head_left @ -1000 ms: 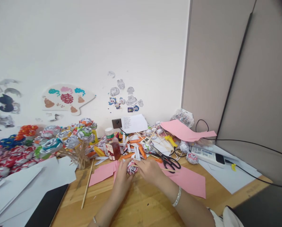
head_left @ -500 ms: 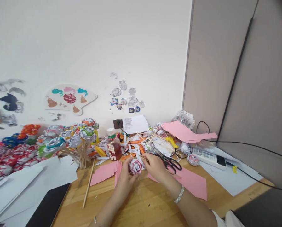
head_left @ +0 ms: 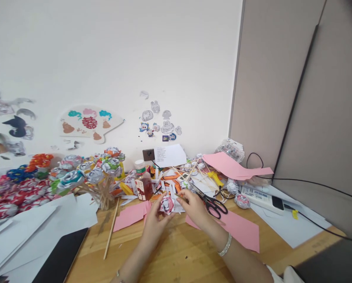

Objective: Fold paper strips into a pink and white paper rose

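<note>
A white and pink paper flower (head_left: 167, 204) is held above the wooden table, gripped from its left side by my left hand (head_left: 157, 215). On its right, my right hand (head_left: 191, 205) pinches a thin stick (head_left: 181, 197) beside the petals; how the stick meets the flower is hidden. Black-handled scissors (head_left: 213, 205) lie just right of my right hand, partly over a pink paper sheet (head_left: 240, 230). Smaller pink paper pieces (head_left: 130, 216) lie left of my left hand.
A jar with red contents (head_left: 143, 184) stands behind my hands near paper scraps. Finished paper flowers on sticks (head_left: 96, 175) crowd the left. A wooden stick (head_left: 111, 230) and a black flat object (head_left: 62, 255) lie left; a white power strip (head_left: 262, 198) lies right.
The flower has turned slightly in my left hand, its face now more toward me. My right hand keeps pinching the stick. The whole view has shifted a little.
</note>
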Tool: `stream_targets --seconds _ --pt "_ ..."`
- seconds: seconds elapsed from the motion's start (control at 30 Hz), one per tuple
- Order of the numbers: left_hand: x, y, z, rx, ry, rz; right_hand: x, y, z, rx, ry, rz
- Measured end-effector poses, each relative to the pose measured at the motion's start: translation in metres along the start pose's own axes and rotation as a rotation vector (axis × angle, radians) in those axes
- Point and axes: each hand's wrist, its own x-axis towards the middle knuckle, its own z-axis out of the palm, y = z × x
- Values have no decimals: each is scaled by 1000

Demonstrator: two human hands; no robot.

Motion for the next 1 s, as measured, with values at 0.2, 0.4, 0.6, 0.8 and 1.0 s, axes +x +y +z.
stream_targets --seconds 0.2,0.4,0.6,0.8,1.0 --pt "0 7 -3 10 48 -3 -4 -3 2 -124 -14 -35" --pt "0 7 -4 116 -23 75 -6 -9 -10 -292 25 -232" --pt "2 8 -9 262 -91 205 -4 -9 -10 -507 -36 -413" --pt "2 5 -10 321 -118 247 -5 -8 -9 -554 4 -478" --pt "1 4 -8 379 -128 279 -4 -2 -7 -551 34 -513"
